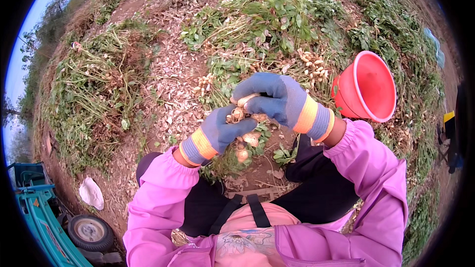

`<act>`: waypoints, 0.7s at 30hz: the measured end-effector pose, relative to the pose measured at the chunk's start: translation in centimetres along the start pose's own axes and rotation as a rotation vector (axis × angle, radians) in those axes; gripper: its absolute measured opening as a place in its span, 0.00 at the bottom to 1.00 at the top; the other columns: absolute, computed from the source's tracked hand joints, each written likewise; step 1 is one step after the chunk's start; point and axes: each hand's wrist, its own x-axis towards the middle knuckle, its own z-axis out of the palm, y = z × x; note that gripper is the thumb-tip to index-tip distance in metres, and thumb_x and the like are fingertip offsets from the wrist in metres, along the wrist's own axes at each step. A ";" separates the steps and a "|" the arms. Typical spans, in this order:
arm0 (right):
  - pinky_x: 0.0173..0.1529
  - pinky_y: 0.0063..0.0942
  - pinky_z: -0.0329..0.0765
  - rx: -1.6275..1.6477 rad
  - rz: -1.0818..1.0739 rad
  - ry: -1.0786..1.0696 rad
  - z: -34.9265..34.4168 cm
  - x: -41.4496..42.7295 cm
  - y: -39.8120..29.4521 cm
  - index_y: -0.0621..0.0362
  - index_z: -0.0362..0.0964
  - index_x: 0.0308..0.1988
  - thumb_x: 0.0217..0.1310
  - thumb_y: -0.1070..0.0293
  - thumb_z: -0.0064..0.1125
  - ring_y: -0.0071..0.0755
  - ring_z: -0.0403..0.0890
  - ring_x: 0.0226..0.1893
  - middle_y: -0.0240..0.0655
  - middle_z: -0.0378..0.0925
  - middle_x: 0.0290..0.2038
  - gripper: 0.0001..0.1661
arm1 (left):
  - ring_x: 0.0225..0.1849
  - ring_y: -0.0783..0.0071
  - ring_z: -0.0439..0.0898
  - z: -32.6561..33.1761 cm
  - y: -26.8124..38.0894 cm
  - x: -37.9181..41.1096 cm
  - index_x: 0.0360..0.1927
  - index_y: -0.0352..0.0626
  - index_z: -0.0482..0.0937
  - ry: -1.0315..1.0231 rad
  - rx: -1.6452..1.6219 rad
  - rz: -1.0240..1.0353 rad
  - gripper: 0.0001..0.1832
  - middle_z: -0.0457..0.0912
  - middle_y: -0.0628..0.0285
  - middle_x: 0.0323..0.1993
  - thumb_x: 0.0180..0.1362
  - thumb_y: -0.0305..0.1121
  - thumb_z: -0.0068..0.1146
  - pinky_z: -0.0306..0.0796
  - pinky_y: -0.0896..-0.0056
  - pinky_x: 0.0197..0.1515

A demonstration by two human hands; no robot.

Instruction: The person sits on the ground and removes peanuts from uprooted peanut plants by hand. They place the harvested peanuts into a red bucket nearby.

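Note:
Both my hands wear blue-grey work gloves with orange-banded cuffs. My left hand (219, 131) grips a cluster of peanuts in their shells (236, 114) between thumb and fingers. From above right, my right hand (280, 98) closes its thumb and fingertips on a pale peanut pod (248, 99) at the top of that cluster. More pods (242, 155) and green leaves show just below my left hand; how they join the cluster is partly hidden by the glove. A red plastic bucket (343, 98), tilted with its mouth toward the right, rests beyond my right wrist.
Uprooted peanut plants (285, 18) with pods (315, 67) lie ahead, and another heap (96, 81) spreads to the left. Dry leaves (174, 78) cover the soil between. A teal vehicle (41, 211) with a black tire (91, 230) and a whitish sack-like item (91, 193) are lower left.

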 end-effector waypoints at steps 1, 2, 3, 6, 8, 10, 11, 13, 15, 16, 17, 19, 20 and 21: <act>0.44 0.24 0.71 0.057 0.050 -0.003 -0.1 -0.1 -0.1 0.60 0.74 0.42 0.55 0.69 0.56 0.25 0.75 0.38 0.31 0.76 0.33 0.13 | 0.35 0.72 0.80 -0.1 -0.2 0.1 0.50 0.35 0.70 -0.003 0.011 0.015 0.19 0.78 0.59 0.41 0.55 0.31 0.53 0.75 0.74 0.37; 0.41 0.23 0.71 0.090 0.068 0.004 -0.2 -0.1 0.0 0.60 0.74 0.42 0.55 0.69 0.55 0.24 0.75 0.35 0.29 0.75 0.31 0.13 | 0.35 0.72 0.80 -0.1 -0.3 0.2 0.50 0.35 0.70 -0.015 0.014 0.025 0.19 0.78 0.60 0.41 0.55 0.30 0.53 0.76 0.74 0.37; 0.38 0.22 0.71 0.124 0.086 0.010 -0.2 0.0 0.3 0.60 0.75 0.42 0.56 0.70 0.55 0.22 0.74 0.32 0.28 0.74 0.29 0.12 | 0.35 0.72 0.80 0.0 -0.1 0.1 0.50 0.35 0.70 -0.027 0.017 0.035 0.19 0.78 0.60 0.42 0.56 0.30 0.53 0.76 0.74 0.38; 0.27 0.17 0.65 0.362 0.290 0.060 -0.4 -0.4 -1.3 0.61 0.74 0.42 0.57 0.70 0.54 0.17 0.68 0.23 0.26 0.70 0.25 0.12 | 0.36 0.72 0.80 0.2 0.4 -0.1 0.51 0.35 0.70 -0.038 0.005 0.007 0.19 0.77 0.60 0.43 0.56 0.28 0.53 0.75 0.72 0.40; 0.21 0.14 0.59 0.513 0.340 0.100 -1.1 -0.4 -1.1 0.61 0.74 0.42 0.58 0.69 0.54 0.14 0.63 0.18 0.24 0.67 0.23 0.12 | 0.37 0.71 0.79 0.3 0.6 -0.5 0.51 0.35 0.69 -0.048 -0.006 0.020 0.19 0.77 0.59 0.44 0.55 0.26 0.53 0.75 0.71 0.41; 0.18 0.12 0.53 0.609 0.250 0.144 -2.8 -0.3 0.5 0.61 0.73 0.43 0.59 0.67 0.55 0.11 0.57 0.15 0.23 0.65 0.22 0.13 | 0.38 0.70 0.79 0.6 0.8 -1.0 0.52 0.34 0.69 -0.075 -0.009 0.083 0.19 0.77 0.58 0.44 0.55 0.24 0.52 0.74 0.71 0.41; 0.18 0.12 0.53 0.593 0.256 0.126 -3.2 -0.5 0.5 0.61 0.72 0.43 0.59 0.67 0.55 0.12 0.57 0.15 0.23 0.65 0.22 0.13 | 0.39 0.73 0.79 0.4 0.3 -1.0 0.52 0.35 0.69 -0.063 -0.024 0.078 0.20 0.78 0.60 0.43 0.54 0.26 0.54 0.74 0.73 0.41; 0.19 0.12 0.53 0.562 0.266 0.084 -3.4 -0.7 -0.4 0.61 0.71 0.44 0.59 0.67 0.54 0.12 0.57 0.16 0.22 0.65 0.22 0.13 | 0.41 0.79 0.78 -0.5 -1.0 -1.0 0.53 0.35 0.70 -0.034 -0.054 0.069 0.22 0.80 0.63 0.41 0.53 0.29 0.57 0.72 0.78 0.41; 0.19 0.12 0.61 0.507 0.308 0.117 -2.4 -0.8 -0.2 0.60 0.71 0.43 0.60 0.67 0.54 0.14 0.65 0.18 0.23 0.69 0.24 0.13 | 0.43 0.78 0.78 -0.7 -1.1 -1.1 0.55 0.34 0.67 -0.032 0.026 0.138 0.24 0.79 0.62 0.43 0.54 0.26 0.55 0.73 0.77 0.42; 0.20 0.13 0.64 0.464 0.329 0.141 -2.0 -0.7 0.3 0.60 0.71 0.43 0.60 0.67 0.54 0.15 0.68 0.18 0.24 0.70 0.25 0.13 | 0.43 0.77 0.78 -0.6 -0.8 -1.2 0.56 0.33 0.66 -0.034 0.102 0.186 0.24 0.79 0.62 0.43 0.54 0.25 0.54 0.74 0.76 0.42; 0.20 0.13 0.66 0.421 0.349 0.163 -1.8 -0.7 0.7 0.60 0.71 0.43 0.60 0.67 0.53 0.16 0.70 0.19 0.26 0.71 0.26 0.12 | 0.43 0.76 0.78 -0.4 -0.6 -1.3 0.56 0.33 0.65 -0.047 0.088 0.184 0.24 0.78 0.61 0.44 0.54 0.25 0.54 0.75 0.76 0.41; 0.26 0.16 0.73 0.451 0.373 0.094 -2.0 -0.7 1.5 0.60 0.71 0.43 0.59 0.66 0.53 0.20 0.76 0.27 0.29 0.73 0.31 0.13 | 0.44 0.73 0.78 -0.1 0.0 -1.5 0.56 0.34 0.65 -0.074 0.061 0.183 0.24 0.78 0.60 0.45 0.55 0.24 0.53 0.76 0.75 0.39; 0.27 0.16 0.73 0.465 0.367 0.092 -1.6 -0.6 2.2 0.60 0.70 0.44 0.59 0.66 0.53 0.20 0.76 0.28 0.29 0.73 0.32 0.13 | 0.44 0.73 0.78 0.0 0.2 -1.5 0.56 0.34 0.65 -0.088 -0.037 0.129 0.24 0.78 0.59 0.45 0.55 0.24 0.53 0.76 0.75 0.38; 0.28 0.17 0.73 0.479 0.364 0.088 -1.3 -0.5 2.5 0.60 0.70 0.44 0.59 0.66 0.53 0.20 0.76 0.29 0.30 0.73 0.33 0.14 | 0.44 0.72 0.78 0.0 0.2 -1.5 0.56 0.34 0.65 -0.100 -0.136 0.073 0.24 0.78 0.59 0.45 0.55 0.24 0.53 0.77 0.75 0.38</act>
